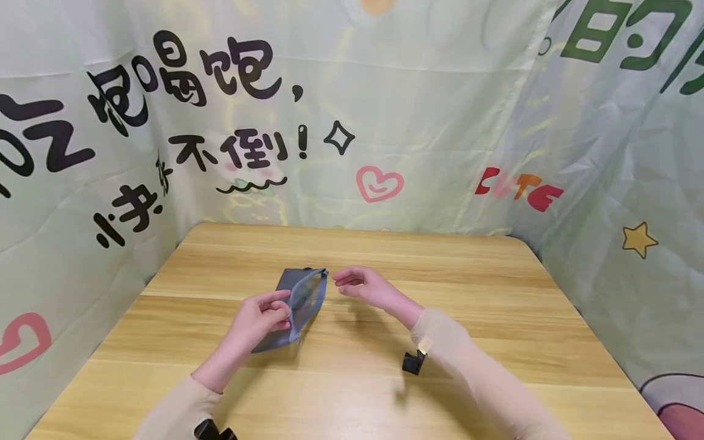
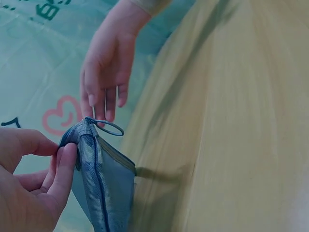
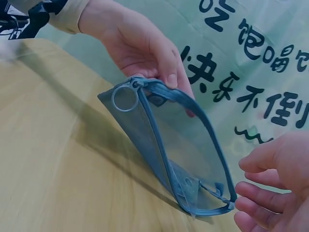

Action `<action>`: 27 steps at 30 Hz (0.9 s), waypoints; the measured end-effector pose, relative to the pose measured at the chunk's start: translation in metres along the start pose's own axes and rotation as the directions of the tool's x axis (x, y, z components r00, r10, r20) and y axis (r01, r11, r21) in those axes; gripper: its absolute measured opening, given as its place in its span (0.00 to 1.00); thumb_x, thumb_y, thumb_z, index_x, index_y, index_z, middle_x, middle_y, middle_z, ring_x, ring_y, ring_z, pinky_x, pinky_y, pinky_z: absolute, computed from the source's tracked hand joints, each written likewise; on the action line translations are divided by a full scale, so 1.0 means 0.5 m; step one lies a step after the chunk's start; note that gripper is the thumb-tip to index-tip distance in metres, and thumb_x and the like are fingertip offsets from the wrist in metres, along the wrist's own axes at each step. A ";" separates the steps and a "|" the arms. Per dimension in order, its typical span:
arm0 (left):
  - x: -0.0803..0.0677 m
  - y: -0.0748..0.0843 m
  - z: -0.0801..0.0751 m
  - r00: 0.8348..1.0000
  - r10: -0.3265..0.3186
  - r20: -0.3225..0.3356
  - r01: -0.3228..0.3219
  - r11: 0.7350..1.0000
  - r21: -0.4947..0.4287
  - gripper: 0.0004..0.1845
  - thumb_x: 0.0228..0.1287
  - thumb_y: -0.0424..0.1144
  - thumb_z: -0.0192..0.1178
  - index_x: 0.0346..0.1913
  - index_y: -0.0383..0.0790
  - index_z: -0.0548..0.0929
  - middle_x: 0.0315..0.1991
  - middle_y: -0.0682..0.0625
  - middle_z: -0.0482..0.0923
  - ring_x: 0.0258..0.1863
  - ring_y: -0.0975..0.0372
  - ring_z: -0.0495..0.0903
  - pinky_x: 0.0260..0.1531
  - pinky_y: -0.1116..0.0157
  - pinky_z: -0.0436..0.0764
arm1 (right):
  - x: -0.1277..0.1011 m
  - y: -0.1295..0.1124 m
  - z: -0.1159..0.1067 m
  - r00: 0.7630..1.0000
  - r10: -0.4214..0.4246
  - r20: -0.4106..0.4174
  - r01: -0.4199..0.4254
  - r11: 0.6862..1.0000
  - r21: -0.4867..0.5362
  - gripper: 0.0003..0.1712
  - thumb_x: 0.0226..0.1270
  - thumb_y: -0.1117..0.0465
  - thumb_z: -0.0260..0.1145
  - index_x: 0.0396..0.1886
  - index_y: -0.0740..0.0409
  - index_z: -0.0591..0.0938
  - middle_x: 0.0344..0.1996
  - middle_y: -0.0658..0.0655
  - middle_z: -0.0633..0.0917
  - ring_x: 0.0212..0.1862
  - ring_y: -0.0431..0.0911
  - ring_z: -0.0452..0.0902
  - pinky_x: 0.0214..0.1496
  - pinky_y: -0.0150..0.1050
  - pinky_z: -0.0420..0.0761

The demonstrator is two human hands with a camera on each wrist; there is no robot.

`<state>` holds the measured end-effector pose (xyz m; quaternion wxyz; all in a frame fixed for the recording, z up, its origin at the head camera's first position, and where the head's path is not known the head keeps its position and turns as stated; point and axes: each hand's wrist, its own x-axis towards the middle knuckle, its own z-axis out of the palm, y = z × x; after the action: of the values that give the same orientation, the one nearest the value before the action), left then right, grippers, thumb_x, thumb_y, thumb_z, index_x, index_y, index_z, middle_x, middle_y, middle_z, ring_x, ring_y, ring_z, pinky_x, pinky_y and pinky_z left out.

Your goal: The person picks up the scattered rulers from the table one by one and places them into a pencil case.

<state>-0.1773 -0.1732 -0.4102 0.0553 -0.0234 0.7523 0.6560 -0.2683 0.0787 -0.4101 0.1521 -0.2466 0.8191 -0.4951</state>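
Head view: left hand (image 1: 264,318) pinches the near end of a grey-blue mesh zip pouch (image 1: 299,305) held just over the wooden table (image 1: 495,318); right hand (image 1: 360,284) released, fingers loose beside its far end. Left wrist view: ring pull (image 2: 108,127) at the pinched corner. Right wrist view: pouch looks light and floppy, zip open; best gripped along the zip edge.

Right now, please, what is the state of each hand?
Left hand: pinches the edge of the blue zip pouch near its open zipper.
Right hand: holds nothing, fingers relaxed, close to the pouch's far end.
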 end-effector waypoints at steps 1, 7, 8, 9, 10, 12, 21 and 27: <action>0.005 0.001 0.003 1.000 0.004 0.009 -0.004 1.000 0.008 0.26 0.63 0.26 0.58 0.65 0.25 0.71 0.34 0.50 0.80 0.30 0.66 0.81 0.35 0.72 0.88 | -0.005 0.002 -0.005 1.000 -0.002 -0.005 0.002 1.000 0.002 0.22 0.71 0.63 0.61 0.61 0.67 0.77 0.55 0.67 0.82 0.56 0.53 0.78 0.61 0.43 0.82; 0.036 0.000 0.024 0.999 0.023 0.046 -0.025 0.998 0.052 0.25 0.62 0.24 0.58 0.64 0.23 0.72 0.34 0.44 0.80 0.29 0.66 0.81 0.34 0.71 0.88 | -0.033 0.014 -0.033 0.999 0.017 -0.036 -0.016 1.000 0.024 0.21 0.72 0.62 0.60 0.61 0.66 0.76 0.56 0.69 0.81 0.55 0.51 0.79 0.59 0.42 0.84; 0.040 0.000 0.029 0.998 0.026 0.049 -0.029 0.998 0.063 0.25 0.62 0.24 0.57 0.64 0.23 0.73 0.34 0.43 0.81 0.29 0.66 0.82 0.34 0.70 0.88 | -0.038 0.016 -0.037 0.999 0.021 -0.042 -0.020 1.000 0.023 0.21 0.72 0.61 0.60 0.61 0.66 0.77 0.56 0.69 0.81 0.55 0.50 0.79 0.59 0.42 0.84; 0.044 0.000 0.034 0.998 0.028 0.052 -0.032 0.997 0.074 0.25 0.62 0.24 0.57 0.63 0.24 0.73 0.35 0.42 0.81 0.28 0.66 0.82 0.34 0.70 0.88 | -0.043 0.017 -0.041 0.999 0.029 -0.046 -0.028 0.999 0.021 0.21 0.73 0.61 0.60 0.62 0.65 0.77 0.56 0.68 0.81 0.55 0.50 0.79 0.58 0.42 0.84; 0.048 -0.001 0.039 0.998 0.030 0.056 -0.034 0.996 0.086 0.24 0.62 0.24 0.57 0.63 0.24 0.74 0.35 0.41 0.81 0.28 0.65 0.82 0.34 0.69 0.89 | -0.047 0.019 -0.045 0.998 0.029 -0.046 -0.028 0.999 0.019 0.21 0.73 0.61 0.60 0.62 0.65 0.76 0.56 0.68 0.81 0.55 0.50 0.79 0.58 0.42 0.85; 0.052 -0.004 0.050 0.997 0.031 0.068 -0.039 0.994 0.107 0.24 0.62 0.24 0.57 0.63 0.24 0.74 0.35 0.40 0.81 0.28 0.64 0.83 0.34 0.68 0.89 | -0.054 0.023 -0.050 0.998 0.035 -0.049 -0.034 0.999 0.016 0.21 0.73 0.61 0.60 0.62 0.65 0.76 0.57 0.68 0.81 0.55 0.50 0.79 0.57 0.41 0.84; 0.057 -0.020 0.087 0.990 0.047 0.135 -0.075 0.975 0.210 0.24 0.61 0.24 0.58 0.62 0.25 0.75 0.30 0.45 0.81 0.29 0.62 0.84 0.35 0.65 0.90 | -0.075 0.030 -0.057 0.996 0.055 -0.065 -0.055 0.998 0.013 0.21 0.73 0.61 0.60 0.62 0.65 0.76 0.56 0.68 0.81 0.55 0.51 0.79 0.56 0.41 0.84; 0.057 -0.030 0.113 0.983 0.054 0.177 -0.095 0.968 0.233 0.25 0.60 0.24 0.59 0.62 0.23 0.74 0.29 0.45 0.82 0.28 0.61 0.85 0.32 0.65 0.90 | -0.080 0.036 -0.060 0.996 0.048 -0.079 -0.047 0.999 0.014 0.20 0.73 0.61 0.60 0.61 0.64 0.77 0.56 0.67 0.81 0.56 0.53 0.78 0.56 0.44 0.85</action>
<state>-0.2011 -0.1185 -0.4358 0.0965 0.0676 0.8191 0.5614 -0.2546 0.1301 -0.4117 0.1328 -0.2061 0.8271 -0.5057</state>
